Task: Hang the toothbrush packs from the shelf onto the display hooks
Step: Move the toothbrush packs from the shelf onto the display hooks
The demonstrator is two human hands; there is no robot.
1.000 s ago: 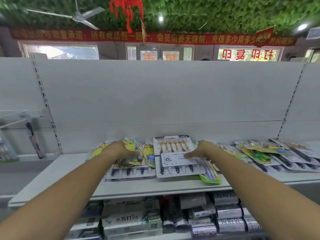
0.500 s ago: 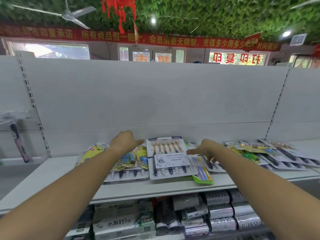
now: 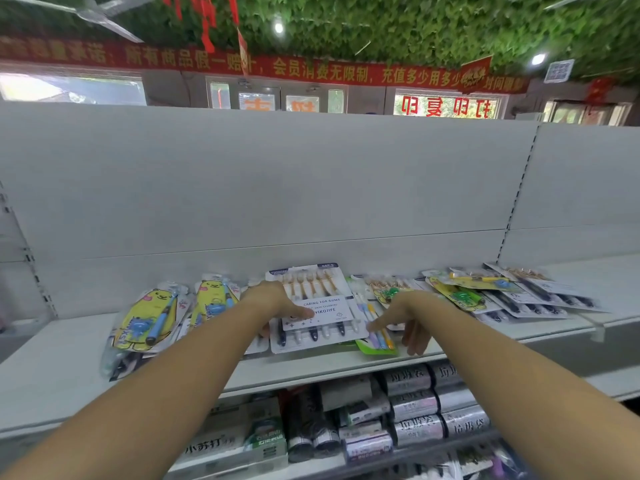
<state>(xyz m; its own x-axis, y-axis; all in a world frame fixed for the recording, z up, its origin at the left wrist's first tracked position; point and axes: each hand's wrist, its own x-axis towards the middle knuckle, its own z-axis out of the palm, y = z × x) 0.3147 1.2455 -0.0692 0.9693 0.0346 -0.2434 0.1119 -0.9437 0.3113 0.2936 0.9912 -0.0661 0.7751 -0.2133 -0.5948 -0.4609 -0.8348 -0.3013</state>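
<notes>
The left hand (image 3: pixel 273 301) pinches the toothbrush pack (image 3: pixel 322 317) by its left edge, thumb on the label, right hand (image 3: pixel 407 311) spread loose beside its right edge, pack flat on the shelf (image 3: pixel 311 368) between them, probably for a level lift.

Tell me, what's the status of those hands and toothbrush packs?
Left hand pinches white multi-pack at its left edge, pack flat on shelf. Right hand loose, fingers spread over green-backed pack. No display hooks in view.
</notes>
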